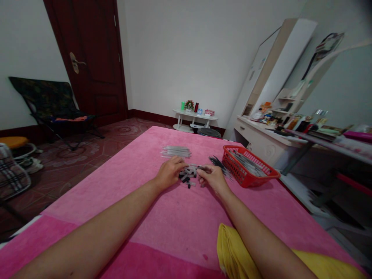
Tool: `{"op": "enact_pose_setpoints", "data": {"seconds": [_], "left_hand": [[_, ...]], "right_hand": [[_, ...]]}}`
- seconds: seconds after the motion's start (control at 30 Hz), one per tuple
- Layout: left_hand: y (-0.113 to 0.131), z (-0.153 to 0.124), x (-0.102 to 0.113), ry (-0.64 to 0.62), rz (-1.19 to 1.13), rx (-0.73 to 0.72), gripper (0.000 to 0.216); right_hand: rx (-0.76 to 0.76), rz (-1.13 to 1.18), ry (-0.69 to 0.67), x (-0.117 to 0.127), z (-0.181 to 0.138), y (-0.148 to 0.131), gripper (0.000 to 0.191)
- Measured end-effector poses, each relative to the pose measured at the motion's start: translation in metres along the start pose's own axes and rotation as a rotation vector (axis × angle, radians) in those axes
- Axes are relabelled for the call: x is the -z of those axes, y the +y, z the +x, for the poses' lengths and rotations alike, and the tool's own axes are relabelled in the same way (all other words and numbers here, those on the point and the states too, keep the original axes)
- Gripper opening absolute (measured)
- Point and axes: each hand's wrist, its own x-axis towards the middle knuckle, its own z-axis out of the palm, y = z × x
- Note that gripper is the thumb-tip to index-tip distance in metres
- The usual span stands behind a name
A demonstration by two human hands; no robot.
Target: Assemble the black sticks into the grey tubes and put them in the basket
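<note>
My left hand [171, 171] is closed, its fingertips on one end of a thin, pale pen [192, 166]. From the other side my right hand [214, 179] pinches the dark end of the same pen. Fine detail at the fingertips is too small to make out. Just below lies a loose pile of small black and clear pen caps [187, 179], between the two hands. Beyond my left hand, clear pen barrels [176, 151] are laid side by side. Thin, dark-tipped pen refills [220, 164] lie to the right, beside a red plastic basket [238, 173] holding many more slim pens.
A pink cloth [116, 201] covers the work surface. Yellow fabric [232, 248] lies under my right forearm. A cluttered dressing table [261, 135] stands at the right, a folding chair [52, 100] at the left, and a low white stand [194, 115] against the far wall.
</note>
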Motion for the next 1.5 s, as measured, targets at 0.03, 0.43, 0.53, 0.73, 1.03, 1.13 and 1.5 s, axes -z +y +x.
{"op": "enact_pose_setpoints", "data": {"seconds": [0.03,0.43,0.53,0.73,1.03,1.13,1.5], "left_hand": [[0.0,0.0,0.0001,-0.002,0.004,-0.001,0.028],[0.0004,-0.0001,0.0006,-0.027,0.019,-0.016,0.028],[0.0026,0.0004,0.0013,-0.038,0.018,-0.02,0.029],[0.0028,-0.0004,0.0,-0.043,-0.009,-0.032,0.032],[0.0034,-0.0002,0.0004,-0.061,0.005,-0.025,0.028],[0.0052,0.0002,0.0013,-0.068,0.008,-0.034,0.027],[0.0045,-0.0004,0.0004,-0.073,0.002,-0.019,0.026]], "right_hand": [[0.004,0.001,0.0,-0.0001,0.0006,0.0007,0.03],[0.025,0.03,0.042,-0.0077,-0.0022,-0.0062,0.024],[0.035,0.013,0.049,-0.009,-0.0024,-0.0063,0.027],[0.06,-0.045,0.051,-0.0097,-0.0024,-0.0064,0.02],[0.263,-0.325,0.079,-0.0079,-0.0001,-0.0001,0.011],[0.28,-0.35,0.084,-0.0068,0.0002,0.0014,0.011],[0.294,-0.374,0.075,-0.0061,0.0007,0.0027,0.009]]}}
